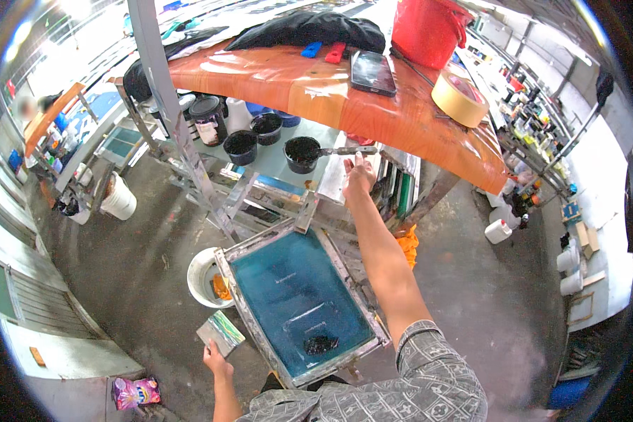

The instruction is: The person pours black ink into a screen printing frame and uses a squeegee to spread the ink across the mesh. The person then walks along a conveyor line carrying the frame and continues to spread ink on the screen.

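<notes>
My left hand [218,360] is closed on the edge of a squeegee [221,332], a flat rectangular piece streaked green and white. Forward of me, my right hand [357,174] reaches below the wooden tabletop, fingers apart, fingertips at the handle of a spatula [344,150]. The spatula's far end rests in a tub of black ink [302,153]; whether a fingertip presses its handle is hard to make out. Between my arms a framed printing screen [295,281] with blue-green mesh lies tilted, a black ink patch [321,344] near its closer end.
Two more black ink tubs [241,146] stand left of the spatula's tub. A white bucket [207,278] sits against the screen's left side. Overhead, the wooden tabletop [288,77] carries a phone [373,72], a tape roll [461,100] and a red bucket [429,32]. A metal post [163,77] rises at left.
</notes>
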A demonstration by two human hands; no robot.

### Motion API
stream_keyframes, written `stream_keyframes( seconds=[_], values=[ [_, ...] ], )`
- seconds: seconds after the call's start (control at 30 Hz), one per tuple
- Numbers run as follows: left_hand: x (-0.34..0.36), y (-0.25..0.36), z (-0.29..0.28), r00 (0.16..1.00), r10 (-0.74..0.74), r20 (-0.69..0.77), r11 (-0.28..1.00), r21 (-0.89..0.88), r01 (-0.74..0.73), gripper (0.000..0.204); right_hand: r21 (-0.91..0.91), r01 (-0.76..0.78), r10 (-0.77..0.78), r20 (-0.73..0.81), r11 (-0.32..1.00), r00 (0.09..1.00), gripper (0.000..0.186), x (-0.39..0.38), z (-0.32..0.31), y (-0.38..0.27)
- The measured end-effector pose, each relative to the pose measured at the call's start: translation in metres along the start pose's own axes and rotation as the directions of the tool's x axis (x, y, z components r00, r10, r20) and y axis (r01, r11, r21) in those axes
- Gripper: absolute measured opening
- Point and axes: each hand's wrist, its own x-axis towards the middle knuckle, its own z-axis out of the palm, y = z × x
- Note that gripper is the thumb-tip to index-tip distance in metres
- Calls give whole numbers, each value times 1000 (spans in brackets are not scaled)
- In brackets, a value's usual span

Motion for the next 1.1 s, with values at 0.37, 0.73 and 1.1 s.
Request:
stream_keyframes(
  seconds=[0.37,0.73,1.1],
  values=[
    [-76,-87,-12,931,-366,-2,925,112,363,58,-624,780,204,771,50,604,43,-125,-260,-26],
    [-86,-149,-29,943,-243,228,962,-72,265,50,-1000,15,310,23,26,951,81,-231,-375,-96],
    [-224,-84,-61,998,66,3,992,-104,-66,78,-948,277,528,155,-160,835,92,-300,-446,-139]
  ],
)
